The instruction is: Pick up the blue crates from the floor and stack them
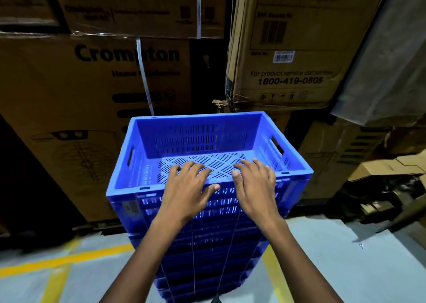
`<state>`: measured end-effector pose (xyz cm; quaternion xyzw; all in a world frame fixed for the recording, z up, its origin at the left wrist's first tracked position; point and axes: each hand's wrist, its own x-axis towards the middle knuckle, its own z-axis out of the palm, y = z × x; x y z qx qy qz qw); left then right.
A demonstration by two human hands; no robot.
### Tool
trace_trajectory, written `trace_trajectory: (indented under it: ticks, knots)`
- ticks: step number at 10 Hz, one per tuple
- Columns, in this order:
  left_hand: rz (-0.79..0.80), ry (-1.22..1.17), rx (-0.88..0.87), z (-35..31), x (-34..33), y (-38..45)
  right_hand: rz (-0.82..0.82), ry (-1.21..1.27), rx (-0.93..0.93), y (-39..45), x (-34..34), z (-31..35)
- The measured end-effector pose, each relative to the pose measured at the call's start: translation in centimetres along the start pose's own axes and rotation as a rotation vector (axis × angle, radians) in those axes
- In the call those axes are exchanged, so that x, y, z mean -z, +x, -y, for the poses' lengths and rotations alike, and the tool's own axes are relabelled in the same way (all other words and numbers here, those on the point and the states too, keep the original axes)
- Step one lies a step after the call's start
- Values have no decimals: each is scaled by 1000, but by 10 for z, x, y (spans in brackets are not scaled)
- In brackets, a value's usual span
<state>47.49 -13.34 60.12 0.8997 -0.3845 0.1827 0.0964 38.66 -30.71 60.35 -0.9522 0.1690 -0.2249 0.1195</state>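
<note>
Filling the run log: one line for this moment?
top blue crate on stack | left hand, right hand over near rim, fingers spread | crate empty

hands (221, 187) on stacked blue crates (202, 233)

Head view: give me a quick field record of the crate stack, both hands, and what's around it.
stack: blue crates piled tall on the floor
top crate: empty, sitting level on the pile
left hand: fingers spread over the near rim, not clamped
right hand: fingers spread over the near rim, not clamped
behind: cardboard boxes stacked close
floor: grey with yellow lines
loose crates: none in view
</note>
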Motion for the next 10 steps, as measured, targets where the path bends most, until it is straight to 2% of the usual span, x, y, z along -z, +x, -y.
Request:
trace_trajectory:
  ticks: [1, 2, 3, 4, 6, 7, 8, 10]
  knots:
    - [-5, 148, -22, 1, -5, 6, 44, -25, 30, 7, -6, -9]
    - [-8, 164, 45, -6, -5, 4, 34, -36, 56, 7, -6, -12]
    - [-47, 107, 182, -20, -6, -9, 6, -57, 96, -3, -5, -16]
    - [-59, 70, 240, -28, -3, -20, 37, -55, 90, -12, 4, -16]
    - [114, 79, 277, -39, 8, -52, 224, -77, 110, -34, 26, -17]
    - [257, 44, 299, -43, 29, -67, 357, -16, 41, -45, 41, -13]
    - [307, -18, 318, -48, 50, -73, 404, 36, 16, -52, 55, -6]
    - [237, -79, 291, -57, 74, -97, 274, 173, -68, -84, 69, 12]
